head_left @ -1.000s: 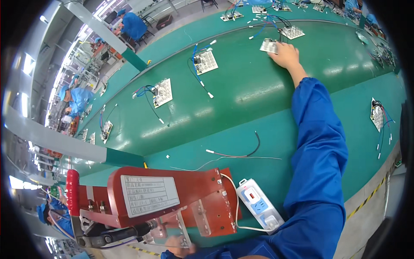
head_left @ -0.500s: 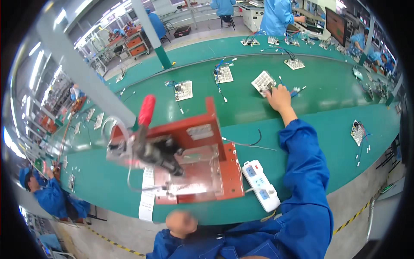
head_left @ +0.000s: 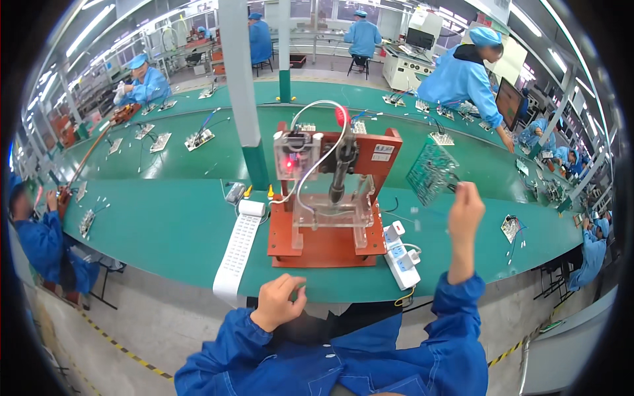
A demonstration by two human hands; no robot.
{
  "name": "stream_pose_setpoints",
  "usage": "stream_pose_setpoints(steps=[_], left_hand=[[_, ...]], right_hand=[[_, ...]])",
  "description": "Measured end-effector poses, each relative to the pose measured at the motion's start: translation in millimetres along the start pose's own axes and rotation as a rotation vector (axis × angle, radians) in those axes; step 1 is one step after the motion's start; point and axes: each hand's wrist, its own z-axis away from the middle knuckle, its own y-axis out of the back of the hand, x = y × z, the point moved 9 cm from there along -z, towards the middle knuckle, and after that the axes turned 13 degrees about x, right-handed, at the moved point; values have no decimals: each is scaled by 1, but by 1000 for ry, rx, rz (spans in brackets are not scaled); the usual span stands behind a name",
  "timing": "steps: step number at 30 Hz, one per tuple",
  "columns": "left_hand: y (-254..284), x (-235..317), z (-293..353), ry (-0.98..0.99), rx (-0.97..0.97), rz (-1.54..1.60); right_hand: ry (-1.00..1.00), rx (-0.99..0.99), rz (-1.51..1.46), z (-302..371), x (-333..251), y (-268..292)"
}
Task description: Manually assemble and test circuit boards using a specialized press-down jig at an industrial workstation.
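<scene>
My right hand (head_left: 465, 212) is closed on the edge of a green circuit board (head_left: 429, 175), holding it up over the bench to the right of a red test fixture. The board is tilted, its soldered underside toward me, and its wires hang near my fingers. By the bench's near edge, my left hand (head_left: 277, 303) has loosely bent fingers, with a gap between thumb and forefinger and nothing visible in it. In front of me stands the red fixture (head_left: 323, 259) with a clear plastic frame, a red-handled clamp and a small red light.
A printed label strip (head_left: 236, 254) drapes over the bench edge, left of the fixture. A white power strip (head_left: 400, 261) lies to its right. Another wired board (head_left: 510, 228) rests farther right. Several boards line the green conveyor (head_left: 330, 165); a co-worker (head_left: 459, 82) reaches over beyond it.
My right hand has lifted the board off the conveyor and tilted it toward me. My left hand has come farther into view. The view itself has shifted.
</scene>
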Motion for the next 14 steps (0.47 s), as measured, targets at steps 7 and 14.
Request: stream_pose_setpoints(steps=[7,14], left_hand=[[38,142,-75,-1051,30,-195],[18,145,-69,-1136,-424,-252]], right_hand=[[-9,-569,-309,16,-165,45],[-22,-1125,-610,90,-183,-4]])
